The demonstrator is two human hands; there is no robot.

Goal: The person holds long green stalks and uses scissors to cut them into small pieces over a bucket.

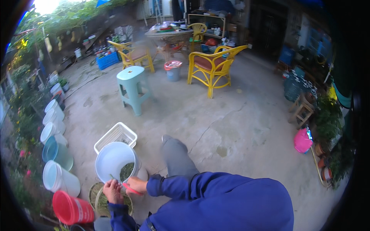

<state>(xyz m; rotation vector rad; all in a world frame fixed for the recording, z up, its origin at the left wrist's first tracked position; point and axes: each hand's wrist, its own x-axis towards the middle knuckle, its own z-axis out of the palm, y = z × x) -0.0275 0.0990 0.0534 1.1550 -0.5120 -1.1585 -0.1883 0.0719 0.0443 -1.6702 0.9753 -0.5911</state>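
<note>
A person in a blue jacket works over a white bucket (109, 157) on a concrete yard floor, the fingers of the left hand (113, 191) pinching a small green sprig (112, 176) near the bucket's rim. Just beside it, the right hand (137, 185) grips a red-handled tool (133, 189), its tip hard to make out. Green clippings (127, 171) lie inside the bucket; a woven basket (93, 205) sits below the left hand, a red bucket (72, 208) nearby.
</note>
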